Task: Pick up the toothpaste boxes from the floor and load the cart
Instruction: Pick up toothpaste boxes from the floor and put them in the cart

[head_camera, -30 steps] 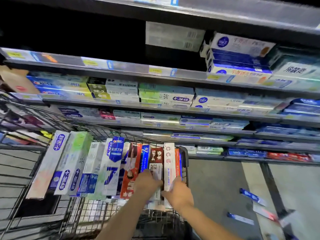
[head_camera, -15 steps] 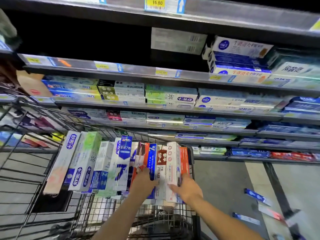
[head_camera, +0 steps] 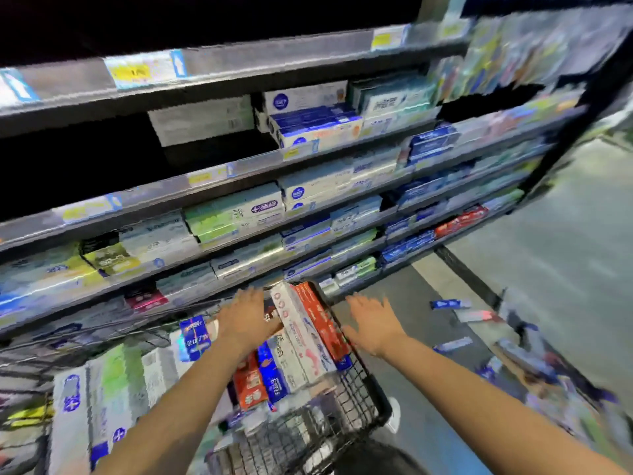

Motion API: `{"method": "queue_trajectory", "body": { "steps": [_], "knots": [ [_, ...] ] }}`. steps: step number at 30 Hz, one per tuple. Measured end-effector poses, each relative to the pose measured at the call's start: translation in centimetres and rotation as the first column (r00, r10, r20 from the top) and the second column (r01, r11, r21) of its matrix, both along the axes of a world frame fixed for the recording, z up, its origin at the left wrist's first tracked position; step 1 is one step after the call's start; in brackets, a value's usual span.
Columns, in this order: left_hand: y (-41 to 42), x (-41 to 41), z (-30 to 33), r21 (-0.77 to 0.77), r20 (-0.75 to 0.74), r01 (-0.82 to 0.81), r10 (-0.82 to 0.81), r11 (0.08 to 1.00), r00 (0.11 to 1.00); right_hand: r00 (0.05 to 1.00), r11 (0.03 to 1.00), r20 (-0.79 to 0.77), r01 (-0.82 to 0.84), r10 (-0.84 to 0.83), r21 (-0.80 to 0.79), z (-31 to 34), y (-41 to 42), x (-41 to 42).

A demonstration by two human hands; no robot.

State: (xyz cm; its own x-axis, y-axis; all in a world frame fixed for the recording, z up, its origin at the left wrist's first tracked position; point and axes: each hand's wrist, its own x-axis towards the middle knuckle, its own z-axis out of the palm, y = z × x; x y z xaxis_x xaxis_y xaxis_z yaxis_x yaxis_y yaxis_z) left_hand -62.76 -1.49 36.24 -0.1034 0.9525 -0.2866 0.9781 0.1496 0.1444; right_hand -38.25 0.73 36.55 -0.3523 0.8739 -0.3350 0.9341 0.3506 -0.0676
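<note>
- Left hand (head_camera: 246,318) flat, fingers straight and spread, resting on the tops of the toothpaste boxes in the cart (head_camera: 294,341); nothing gripped.
- Right hand (head_camera: 371,323) flat too, fingers straight, just beside the cart's right rim; contact with the red box (head_camera: 323,323) cannot be told.
- Wire cart (head_camera: 363,395) low centre, boxes packed upright and leaning in a row: white-and-green ones left, blue, red and white ones right.
- More toothpaste boxes on the floor (head_camera: 450,304) to the right, scattered over grey tiles, well apart from the cart.
- Shelves (head_camera: 239,173) behind, stocked with boxed toothpaste, yellow price tags (head_camera: 132,72) on the edges.
- Heavy motion blur; print unreadable.
</note>
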Motion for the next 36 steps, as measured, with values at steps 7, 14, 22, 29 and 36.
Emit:
{"method": "queue_trajectory", "body": {
  "steps": [7,14,22,29,36],
  "knots": [
    [3.4,10.5,2.7,0.048,-0.051,0.323,-0.321,0.945,0.946,0.957,0.957,0.031,0.291,-0.290,-0.022,1.4,-2.9,11.1],
    [5.2,23.4,2.8,0.004,-0.072,0.472,-0.470,0.882,0.880,0.850,0.850,0.030,0.527,-0.526,-0.006,1.2,-6.1,24.7],
    [4.4,42.6,1.6,-0.037,-0.014,0.596,-0.596,0.802,0.803,0.682,0.685,0.079,0.728,-0.727,0.022,-0.6,-12.0,43.1],
    [4.1,52.4,-1.3,-0.181,-0.050,0.687,-0.704,0.704,0.708,0.491,0.486,0.076,0.870,-0.868,-0.080,-3.4,-15.5,52.9],
    [9.7,58.5,-3.6,-0.280,-0.085,0.702,-0.746,0.655,0.661,0.398,0.382,0.080,0.910,-0.914,-0.164,-6.2,-13.1,56.2]
  ]
}}
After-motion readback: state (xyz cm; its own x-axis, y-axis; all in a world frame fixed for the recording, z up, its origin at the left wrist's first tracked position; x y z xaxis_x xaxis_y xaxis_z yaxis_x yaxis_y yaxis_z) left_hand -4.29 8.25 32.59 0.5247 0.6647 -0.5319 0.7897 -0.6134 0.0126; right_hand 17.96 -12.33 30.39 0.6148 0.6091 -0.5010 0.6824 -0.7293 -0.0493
